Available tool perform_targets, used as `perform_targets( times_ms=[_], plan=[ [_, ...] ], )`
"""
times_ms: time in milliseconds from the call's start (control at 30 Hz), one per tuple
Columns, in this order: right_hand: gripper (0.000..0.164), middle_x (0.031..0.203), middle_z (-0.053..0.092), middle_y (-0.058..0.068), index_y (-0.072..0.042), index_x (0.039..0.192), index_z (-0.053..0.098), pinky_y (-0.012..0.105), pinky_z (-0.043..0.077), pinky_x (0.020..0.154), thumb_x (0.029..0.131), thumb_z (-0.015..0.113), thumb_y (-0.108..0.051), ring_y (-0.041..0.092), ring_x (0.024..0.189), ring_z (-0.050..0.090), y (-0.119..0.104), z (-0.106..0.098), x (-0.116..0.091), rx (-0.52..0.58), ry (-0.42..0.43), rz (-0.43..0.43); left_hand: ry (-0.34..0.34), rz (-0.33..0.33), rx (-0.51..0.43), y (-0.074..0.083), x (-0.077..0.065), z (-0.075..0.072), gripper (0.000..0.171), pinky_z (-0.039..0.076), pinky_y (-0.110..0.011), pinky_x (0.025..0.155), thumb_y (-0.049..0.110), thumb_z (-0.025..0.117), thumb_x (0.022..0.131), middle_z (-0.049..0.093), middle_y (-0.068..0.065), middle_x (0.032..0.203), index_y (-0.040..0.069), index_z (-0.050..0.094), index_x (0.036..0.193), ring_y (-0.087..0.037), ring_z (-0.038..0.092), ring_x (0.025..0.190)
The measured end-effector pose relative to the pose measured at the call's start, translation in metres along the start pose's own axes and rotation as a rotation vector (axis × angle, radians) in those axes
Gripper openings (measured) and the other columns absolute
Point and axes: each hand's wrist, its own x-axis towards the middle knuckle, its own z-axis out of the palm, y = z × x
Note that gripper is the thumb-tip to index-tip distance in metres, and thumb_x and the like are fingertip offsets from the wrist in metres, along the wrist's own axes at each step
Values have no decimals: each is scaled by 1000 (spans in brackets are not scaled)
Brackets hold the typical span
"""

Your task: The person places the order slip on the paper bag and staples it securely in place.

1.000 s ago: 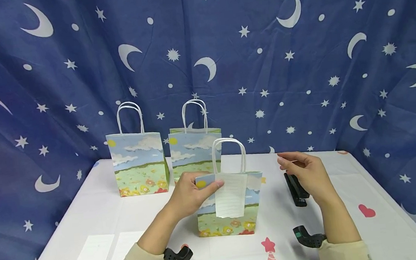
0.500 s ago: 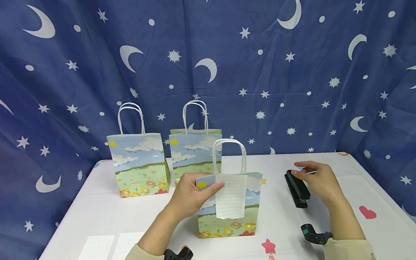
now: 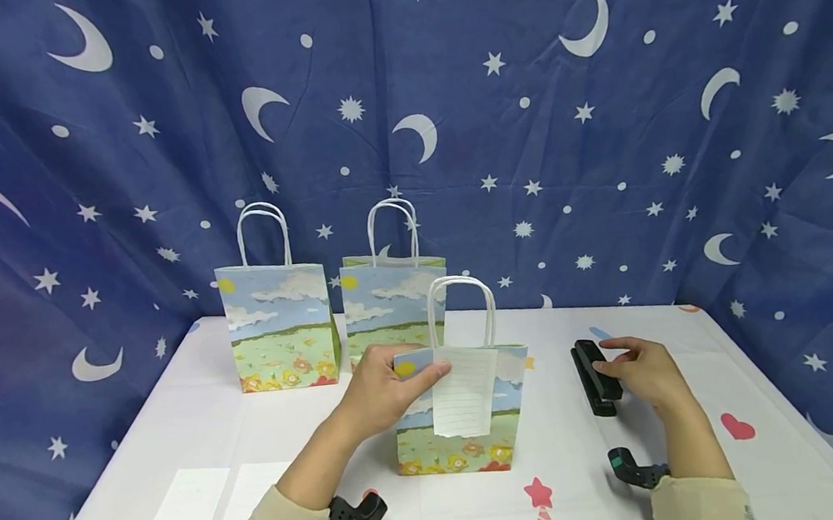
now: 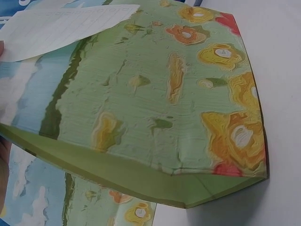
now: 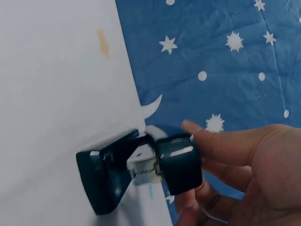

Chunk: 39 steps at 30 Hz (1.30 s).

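Note:
My left hand (image 3: 384, 389) pinches the upper left side of a small paper bag (image 3: 419, 444) with white handles and a meadow print. Its thumb lies at the edge of a lined slip of paper (image 3: 464, 402), which hangs on the bag's front. In the left wrist view the bag (image 4: 141, 94) is tilted across the picture, the slip (image 4: 56, 28) at its upper left. On the right, my right hand (image 3: 646, 372) has thumb and fingers round the upper arm of a black stapler (image 3: 597, 376). The right wrist view shows the stapler (image 5: 178, 162) between the fingertips, its jaws apart.
Two more spots at the back hold matching bags: one bag (image 3: 280, 332) at left and another (image 3: 391, 304) behind the held one. White paper strips (image 3: 185, 517) lie front left on the white-covered table (image 3: 701, 400). A blue starry curtain (image 3: 602, 150) hangs behind.
My right hand has moved right and down to the stapler, and its fingers have come round the upper arm. My left hand, the bag and the slip have stayed put.

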Motion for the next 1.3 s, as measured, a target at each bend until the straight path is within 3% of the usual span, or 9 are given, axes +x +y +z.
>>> perform_targets(
  times_ms=[100, 333, 600, 967, 1067, 1300],
  plan=[
    [64, 88, 54, 6, -5, 137, 51, 30, 42, 64, 85, 73, -36, 19, 79, 49, 4, -1, 1, 12, -34, 41, 0, 3, 9, 0, 0, 0, 46, 26, -23, 43, 37, 65, 92, 24, 8, 49, 17, 45, 57, -7, 18, 39],
    [90, 111, 56, 17, -4, 142, 43, 33, 55, 69, 76, 77, -54, 21, 88, 58, 10, 2, 6, 80, -88, 153, -3, -7, -3, 1, 0, 0, 53, 25, -23, 42, 37, 65, 92, 23, 7, 48, 15, 36, 54, -8, 17, 39],
    [109, 119, 61, 25, 5, 144, 33, 33, 55, 72, 71, 73, -66, 23, 93, 65, 5, 12, 5, 53, -166, 196, 3, -12, 11, 0, 0, 0, 52, 25, -23, 43, 38, 65, 92, 23, 7, 50, 16, 37, 55, -7, 17, 41],
    [104, 131, 53, 27, 5, 142, 38, 35, 55, 73, 72, 74, -63, 27, 103, 61, 1, 17, 6, 66, -177, 202, 15, -33, 14, 1, 0, 0, 57, 24, -23, 43, 39, 67, 91, 19, 7, 51, 14, 31, 54, -7, 15, 42],
    [99, 131, 53, 29, 7, 141, 38, 35, 55, 73, 77, 72, -60, 27, 102, 61, 1, 17, 6, 77, -180, 176, 17, -38, 24, 1, 0, 0, 57, 25, -23, 44, 40, 66, 91, 20, 7, 51, 14, 31, 54, -7, 15, 42],
    [95, 125, 56, 24, 4, 142, 38, 32, 57, 75, 79, 71, -59, 17, 94, 63, 1, 19, 8, 161, -173, 164, 5, -32, 12, 0, 0, 0, 57, 26, -23, 43, 40, 66, 92, 20, 7, 51, 14, 32, 54, -7, 16, 42]
  ],
)
